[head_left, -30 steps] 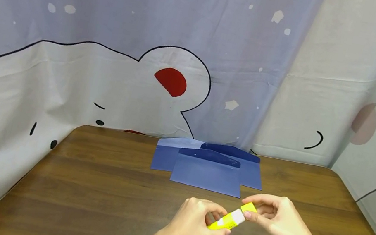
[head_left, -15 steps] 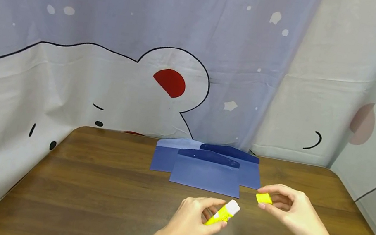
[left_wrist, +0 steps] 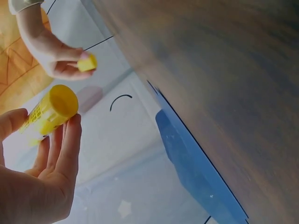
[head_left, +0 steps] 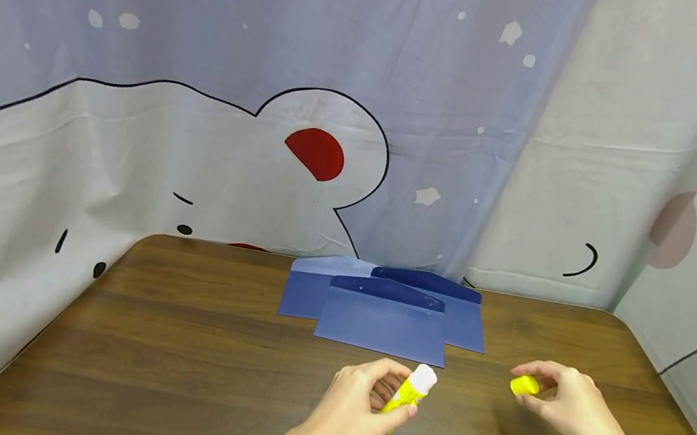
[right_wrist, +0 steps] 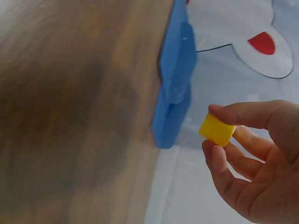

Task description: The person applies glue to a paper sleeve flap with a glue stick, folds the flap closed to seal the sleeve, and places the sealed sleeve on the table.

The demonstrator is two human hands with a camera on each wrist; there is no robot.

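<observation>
A yellow glue stick (head_left: 407, 395) with a white top end is gripped by my left hand (head_left: 351, 412), tilted up and to the right above the table. In the left wrist view the round yellow base of the glue stick (left_wrist: 63, 101) faces the camera, with thumb and fingers around its body. My right hand (head_left: 583, 411) pinches the small yellow cap (head_left: 525, 385) between thumb and fingertips, apart from the stick and to its right. The right wrist view shows the cap (right_wrist: 217, 130) held over the table's far side.
Several blue envelopes (head_left: 382, 324) lie overlapping at the back middle of the brown wooden table (head_left: 190, 361), flaps toward the far edge. A patterned curtain (head_left: 213, 30) hangs behind the table and along its sides.
The cap has come off the glue stick and moved right with my right hand, lowering slightly at the end. My left hand has turned the stick more upright.
</observation>
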